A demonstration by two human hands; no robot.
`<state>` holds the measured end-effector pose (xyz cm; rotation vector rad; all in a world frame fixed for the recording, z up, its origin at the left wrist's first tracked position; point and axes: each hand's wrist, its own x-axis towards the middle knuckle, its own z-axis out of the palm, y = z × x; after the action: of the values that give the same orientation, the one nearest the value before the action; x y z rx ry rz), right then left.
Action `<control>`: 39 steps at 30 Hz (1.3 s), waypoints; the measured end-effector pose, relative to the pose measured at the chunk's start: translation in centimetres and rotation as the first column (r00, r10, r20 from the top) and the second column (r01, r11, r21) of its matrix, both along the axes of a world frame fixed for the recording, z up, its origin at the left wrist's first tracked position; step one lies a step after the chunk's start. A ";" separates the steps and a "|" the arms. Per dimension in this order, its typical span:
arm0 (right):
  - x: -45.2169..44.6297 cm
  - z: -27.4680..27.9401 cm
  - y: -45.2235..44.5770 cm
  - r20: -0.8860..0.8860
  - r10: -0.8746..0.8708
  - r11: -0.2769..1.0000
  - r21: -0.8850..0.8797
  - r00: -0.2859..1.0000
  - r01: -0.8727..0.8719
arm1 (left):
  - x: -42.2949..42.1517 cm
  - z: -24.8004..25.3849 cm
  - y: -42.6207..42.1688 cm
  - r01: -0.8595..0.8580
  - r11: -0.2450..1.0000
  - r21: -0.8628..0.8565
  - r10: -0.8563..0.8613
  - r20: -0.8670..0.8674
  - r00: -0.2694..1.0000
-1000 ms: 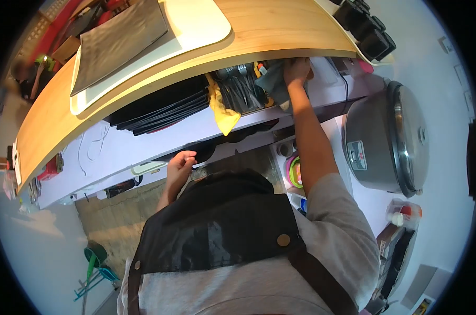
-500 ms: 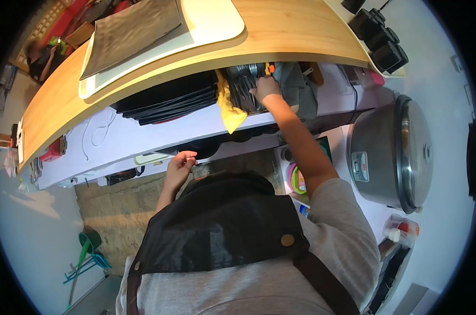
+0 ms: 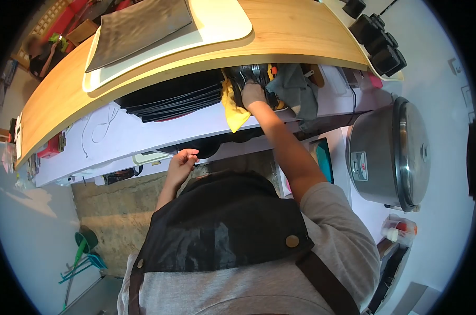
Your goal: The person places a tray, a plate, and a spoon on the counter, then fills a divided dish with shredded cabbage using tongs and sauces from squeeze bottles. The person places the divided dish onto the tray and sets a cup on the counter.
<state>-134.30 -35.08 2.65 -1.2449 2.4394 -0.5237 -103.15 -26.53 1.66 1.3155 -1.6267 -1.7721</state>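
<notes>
My right hand (image 3: 253,95) reaches into a holder of cutlery (image 3: 241,72) on the shelf beneath the wooden counter. Metal forks and spoons and darker utensils lie around it. Its fingertips are hidden, so any grip there cannot be made out. Against the hand's left side hangs a yellow cloth (image 3: 234,113); to its right is a grey cloth (image 3: 295,89). My left hand (image 3: 182,164) is in front of the lower shelf, its fingers loosely curled together with nothing visible in them. Left of the yellow cloth sits a stack of black trays (image 3: 175,97).
The wooden counter (image 3: 301,31) overhangs the shelf and carries a cream tray (image 3: 217,26) with a dark flat sheet (image 3: 143,34) on it. A large grey rice cooker (image 3: 379,152) stands at my right. In the far left background is another person (image 3: 41,60).
My right hand has shifted left and slightly down within the cutlery, closer to the yellow cloth. My left hand keeps nearly the same place and shape. The view has tilted slightly.
</notes>
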 end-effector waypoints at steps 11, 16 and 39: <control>-0.1 2.0 -0.5 0.030 0.035 0.991 0.128 0.999 -0.039 | 0.8 0.5 0.0 -0.017 1.000 -0.011 0.017 -0.038 0.999; 0.0 3.2 -0.4 -0.021 0.135 0.984 0.124 0.991 -0.131 | -0.4 1.3 -1.3 0.080 0.995 -0.062 -0.086 -0.089 0.992; -2.2 8.3 15.6 0.600 0.137 0.981 -0.195 0.788 -0.022 | 1.1 0.8 -0.3 0.129 0.990 0.060 -0.128 -0.023 0.992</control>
<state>-136.47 -19.44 10.94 -1.0210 1.8090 -0.9688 -102.10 -26.83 2.44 1.2413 -1.6928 -1.9181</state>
